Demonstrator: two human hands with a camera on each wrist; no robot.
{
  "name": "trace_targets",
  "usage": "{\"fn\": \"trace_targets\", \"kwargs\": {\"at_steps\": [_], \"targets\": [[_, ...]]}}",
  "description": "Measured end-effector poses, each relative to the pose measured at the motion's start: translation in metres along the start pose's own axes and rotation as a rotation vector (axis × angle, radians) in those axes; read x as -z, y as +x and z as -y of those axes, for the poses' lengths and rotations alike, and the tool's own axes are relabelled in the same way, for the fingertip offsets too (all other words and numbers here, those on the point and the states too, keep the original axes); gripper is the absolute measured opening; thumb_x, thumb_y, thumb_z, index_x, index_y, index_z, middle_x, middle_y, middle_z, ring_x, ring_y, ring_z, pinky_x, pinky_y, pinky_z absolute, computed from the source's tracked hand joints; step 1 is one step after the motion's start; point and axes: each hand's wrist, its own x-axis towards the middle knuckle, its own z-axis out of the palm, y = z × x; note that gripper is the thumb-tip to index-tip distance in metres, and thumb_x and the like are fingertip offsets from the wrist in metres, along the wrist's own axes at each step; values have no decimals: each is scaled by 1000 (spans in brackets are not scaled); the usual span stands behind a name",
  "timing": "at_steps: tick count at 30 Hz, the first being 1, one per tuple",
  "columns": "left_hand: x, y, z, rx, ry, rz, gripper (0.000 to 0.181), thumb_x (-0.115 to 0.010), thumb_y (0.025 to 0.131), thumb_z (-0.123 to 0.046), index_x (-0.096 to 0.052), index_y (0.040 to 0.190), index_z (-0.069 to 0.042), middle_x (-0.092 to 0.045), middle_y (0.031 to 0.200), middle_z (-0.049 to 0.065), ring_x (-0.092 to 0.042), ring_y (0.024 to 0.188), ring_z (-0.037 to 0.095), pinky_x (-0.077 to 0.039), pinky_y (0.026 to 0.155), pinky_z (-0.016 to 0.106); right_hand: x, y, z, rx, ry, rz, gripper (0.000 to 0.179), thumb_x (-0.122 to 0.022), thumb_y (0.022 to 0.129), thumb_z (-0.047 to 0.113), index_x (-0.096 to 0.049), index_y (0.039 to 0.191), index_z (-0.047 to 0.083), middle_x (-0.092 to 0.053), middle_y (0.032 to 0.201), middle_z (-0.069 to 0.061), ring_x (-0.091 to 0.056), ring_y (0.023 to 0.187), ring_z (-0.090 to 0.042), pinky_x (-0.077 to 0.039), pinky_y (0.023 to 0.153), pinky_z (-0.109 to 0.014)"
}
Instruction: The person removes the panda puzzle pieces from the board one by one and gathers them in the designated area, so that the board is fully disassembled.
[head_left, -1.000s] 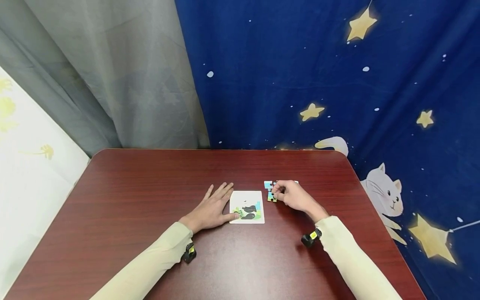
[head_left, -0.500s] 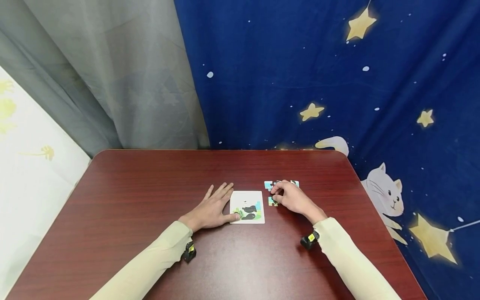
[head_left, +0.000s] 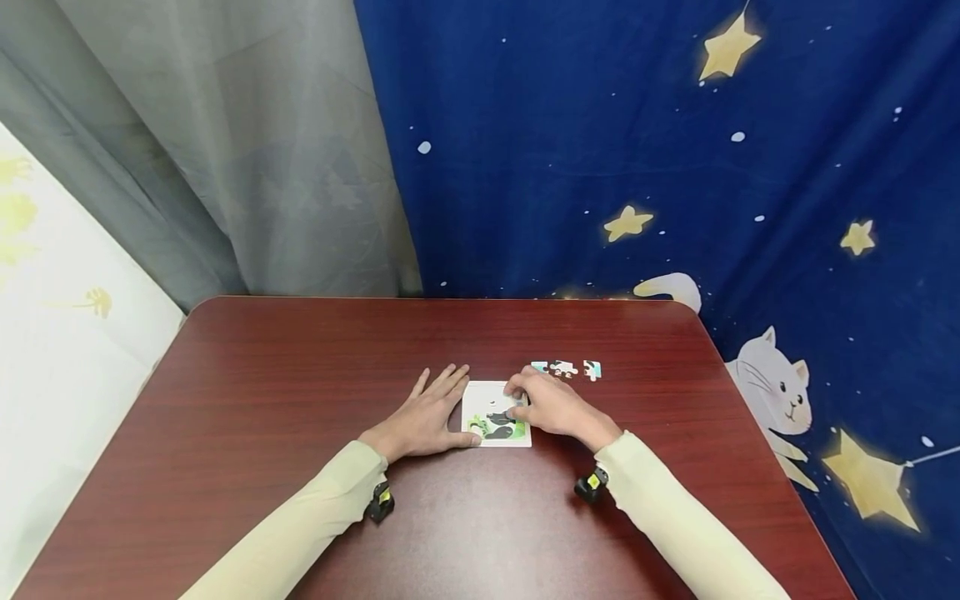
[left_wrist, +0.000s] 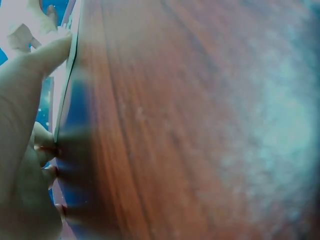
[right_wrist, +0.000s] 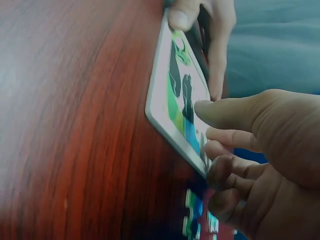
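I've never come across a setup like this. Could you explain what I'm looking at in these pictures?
There's no machine here, just a person's two bare hands. The picture showing both sleeves comes from a head camera looking forward and down; the others come from the left wrist camera and right wrist camera. On the reddish-brown table lie a white-edged puzzle board and some loose puzzle pieces. The left hand lies spread, its thumb on the board's near-left corner. The right hand is at the board's right side, fingers bent; I can't tell whether it holds a piece.
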Motion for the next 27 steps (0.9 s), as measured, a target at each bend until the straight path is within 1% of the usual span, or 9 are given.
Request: {"fn": "trace_targets", "kwargs": {"at_steps": [2,5,7,13,18,22,25,27], "targets": [[0,0,0,-3,-1,-1,104,-66,96,-67,-30,167,0,-21,180,14,-14,169,35,-6,135,67,-3,2,4,-12,-20,17,33,-83,92,27,-74,120,13,-68,110,1,-66,102,-14,-56,89,-36],[0,0,0,-2,-7,2,101,-63,98,-66,-30,167,0,-20,180,13,-13,169,34,-5,135,66,-4,5,9,-35,-30,37,35,-85,90,30,-73,119,15,-67,112,2,-66,105,-13,-56,91,-37],[0,0,0,-1,-12,5,100,-63,99,-65,-30,167,0,-19,180,13,-13,169,34,-4,135,66,-5,7,12,-47,-29,48,34,-86,89,30,-72,116,15,-66,111,2,-64,103,-13,-56,91,-37],[0,0,1,2,-11,10,101,-63,98,-66,-29,167,0,-19,180,13,-12,170,34,-4,135,66,-4,11,17,-60,-7,85,25,-86,90,26,-72,107,14,-64,104,1,-59,91,-12,-54,84,-35],[0,0,1,4,-17,10,101,-64,98,-66,-30,167,0,-19,180,13,-12,169,34,-4,135,66,-3,13,17,-65,27,100,25,-87,90,24,-68,104,13,-62,103,0,-56,91,-13,-52,83,-35],[0,0,0,4,-21,12,101,-64,98,-65,-29,167,0,-19,180,13,-12,170,34,-4,135,66,-4,14,15,-74,68,96,28,-87,89,22,-66,104,13,-62,104,-1,-54,90,-15,-50,84,-35],[1,0,0,5,-23,12,101,-64,98,-65,-29,167,0,-19,180,13,-11,170,34,-4,135,66,-5,14,12,-59,90,72,30,-88,88,21,-64,104,13,-63,104,-1,-55,90,-14,-50,85,-34],[1,0,0,7,-21,12,101,-64,98,-65,-29,167,0,-19,180,13,-11,170,34,-4,135,66,-7,14,11,-42,108,59,32,-88,87,19,-64,106,12,-65,104,-1,-57,91,-14,-50,86,-33]]}}
